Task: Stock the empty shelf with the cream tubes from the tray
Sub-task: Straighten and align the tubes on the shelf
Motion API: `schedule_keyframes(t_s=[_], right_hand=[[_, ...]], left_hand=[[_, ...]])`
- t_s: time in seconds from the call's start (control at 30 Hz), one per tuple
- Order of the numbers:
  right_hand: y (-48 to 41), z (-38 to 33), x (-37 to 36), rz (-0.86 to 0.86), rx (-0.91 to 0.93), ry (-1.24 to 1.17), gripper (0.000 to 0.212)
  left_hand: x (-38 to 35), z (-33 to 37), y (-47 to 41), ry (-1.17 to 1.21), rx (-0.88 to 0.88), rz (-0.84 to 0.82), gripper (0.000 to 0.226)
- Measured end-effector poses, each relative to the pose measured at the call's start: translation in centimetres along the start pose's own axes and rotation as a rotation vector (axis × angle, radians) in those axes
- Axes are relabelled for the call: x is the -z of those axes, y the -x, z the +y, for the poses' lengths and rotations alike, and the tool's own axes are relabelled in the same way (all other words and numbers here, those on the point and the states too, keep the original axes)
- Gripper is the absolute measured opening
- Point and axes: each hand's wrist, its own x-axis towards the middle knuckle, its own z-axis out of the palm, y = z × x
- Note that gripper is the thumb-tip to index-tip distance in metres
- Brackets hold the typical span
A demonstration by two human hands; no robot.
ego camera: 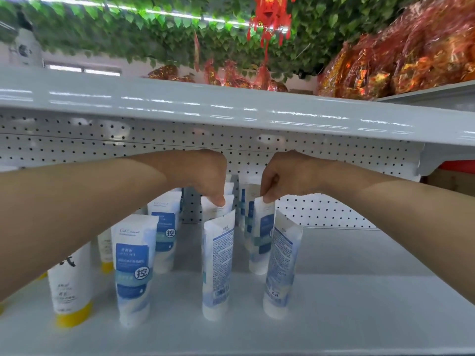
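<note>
Several blue-and-white cream tubes stand cap-down in rows on the white shelf (359, 291). My left hand (205, 176) reaches under the upper shelf and pinches the top edge of a tube in the middle row (214, 209). My right hand (285, 176) pinches the top of a tube in the right row (262, 235). In front stand three more tubes: one facing forward (133, 268), one turned sideways (217, 265) and one at the right (281, 265). The tray is out of view.
White tubes with yellow caps (70, 286) stand at the left under my left forearm. The upper shelf board (231, 111) hangs low over both wrists. A pegboard back wall (321, 211) closes the rear. Bare shelf surface lies to the right.
</note>
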Motion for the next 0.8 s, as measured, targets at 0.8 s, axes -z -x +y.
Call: schedule_keyframes(t_s=[0.8], right_hand=[[-0.8, 0.5, 0.3, -0.040, -0.022, 0.003, 0.021]], left_hand=[[-0.5, -0.8, -0.8, 0.110, -0.184, 0.070, 0.012]])
